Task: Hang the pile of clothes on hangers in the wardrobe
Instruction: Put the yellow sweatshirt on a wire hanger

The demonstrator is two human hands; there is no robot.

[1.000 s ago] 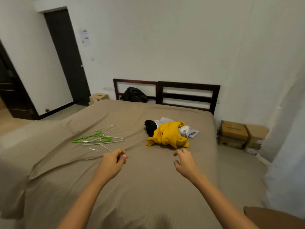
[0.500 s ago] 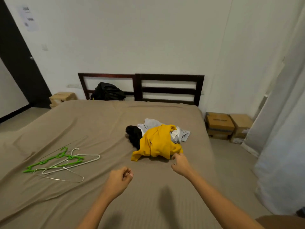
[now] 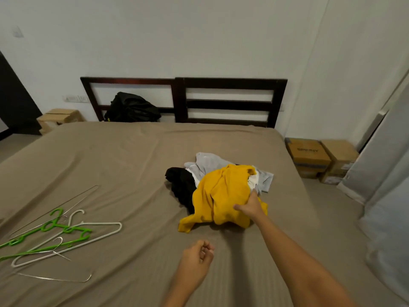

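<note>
1. Right hand (image 3: 250, 206) reaches across the bed and grips the yellow garment (image 3: 221, 191), with its fingers sunk in the cloth and its thumb out to the side.
2. Left hand (image 3: 197, 255) hovers low over the sheet, nearer the camera. Its fingers are curled into a fist with nothing in it.
3. The yellow garment tops the pile of clothes (image 3: 261, 180) on the right half of the bed. A black garment (image 3: 181, 185) lies at its left and a pale grey garment (image 3: 210, 161) behind.
4. Well apart, at the left, green plastic hangers (image 3: 66, 230), a white hanger (image 3: 101, 223) and thin wire hangers (image 3: 66, 280) lie overlapping.
5. Cardboard boxes (image 3: 307, 156) are stacked on the floor right of the bed, closed, so their contents are hidden. Another cardboard box (image 3: 59, 116) stands at the far left. A black backpack (image 3: 130, 107) slumps against the headboard (image 3: 230, 83).
6. The bed has a taupe sheet (image 3: 110, 162). The headboard is dark wood against a white wall (image 3: 199, 41), and a pale curtain (image 3: 387, 173) hangs at the right.
</note>
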